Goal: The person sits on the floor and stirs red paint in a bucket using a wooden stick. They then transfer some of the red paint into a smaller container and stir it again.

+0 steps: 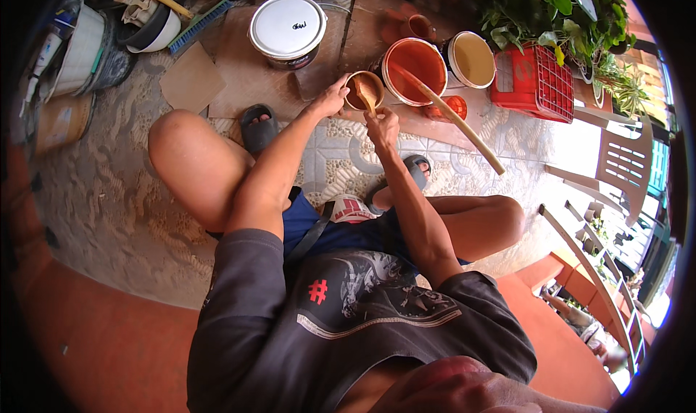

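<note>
My left hand (333, 98) is closed on the left side of a small round container (349, 94), which is tilted towards me. Tan-orange stuff shows inside it. My right hand (383, 127) is closed round a light wooden-looking stick (370, 109) whose far end reaches into the container; the shape of that end is unclear. Just right of the container stands a bucket of red-orange paint (414, 59) with a long wooden stick (461, 124) leaning out over its rim. Beside that is a bucket with a yellowish inside (473, 60).
A white-lidded bucket (288, 27) stands at the far middle, with a blue-bristled brush (201, 26) to its left. A red crate (533, 83) and potted plants (562, 14) are at the far right. A small red-orange cup (451, 109) sits near the paint buckets. Flat cardboard (192, 78) lies on the patterned floor.
</note>
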The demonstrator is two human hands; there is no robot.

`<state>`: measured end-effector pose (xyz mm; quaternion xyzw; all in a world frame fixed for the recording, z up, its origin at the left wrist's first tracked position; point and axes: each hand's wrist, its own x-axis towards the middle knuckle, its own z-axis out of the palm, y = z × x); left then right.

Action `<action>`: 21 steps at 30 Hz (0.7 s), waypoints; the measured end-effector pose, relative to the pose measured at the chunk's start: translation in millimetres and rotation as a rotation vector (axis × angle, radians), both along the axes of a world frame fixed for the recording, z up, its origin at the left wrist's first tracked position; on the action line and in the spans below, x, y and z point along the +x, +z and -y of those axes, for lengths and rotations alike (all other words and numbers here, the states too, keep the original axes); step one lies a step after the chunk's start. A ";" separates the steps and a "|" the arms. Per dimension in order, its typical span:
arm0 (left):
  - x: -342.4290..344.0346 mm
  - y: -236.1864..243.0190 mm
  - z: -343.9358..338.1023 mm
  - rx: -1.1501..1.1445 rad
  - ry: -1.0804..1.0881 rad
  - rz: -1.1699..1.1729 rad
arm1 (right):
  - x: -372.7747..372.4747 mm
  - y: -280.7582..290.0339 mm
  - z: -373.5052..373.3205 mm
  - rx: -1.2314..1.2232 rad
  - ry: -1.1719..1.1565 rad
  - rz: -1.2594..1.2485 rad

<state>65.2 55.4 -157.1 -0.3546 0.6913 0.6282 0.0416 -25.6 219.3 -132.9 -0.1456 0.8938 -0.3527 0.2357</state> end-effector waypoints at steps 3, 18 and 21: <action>14.7 -25.4 1.2 -0.032 0.057 -0.027 | 10.3 27.8 21.3 -0.297 -0.190 0.523; 8.0 11.6 3.4 0.083 0.036 0.035 | 6.7 25.3 16.1 -0.571 -0.485 1.184; 4.7 14.6 1.0 0.075 0.017 0.040 | -11.3 15.5 22.0 -0.613 -0.511 1.114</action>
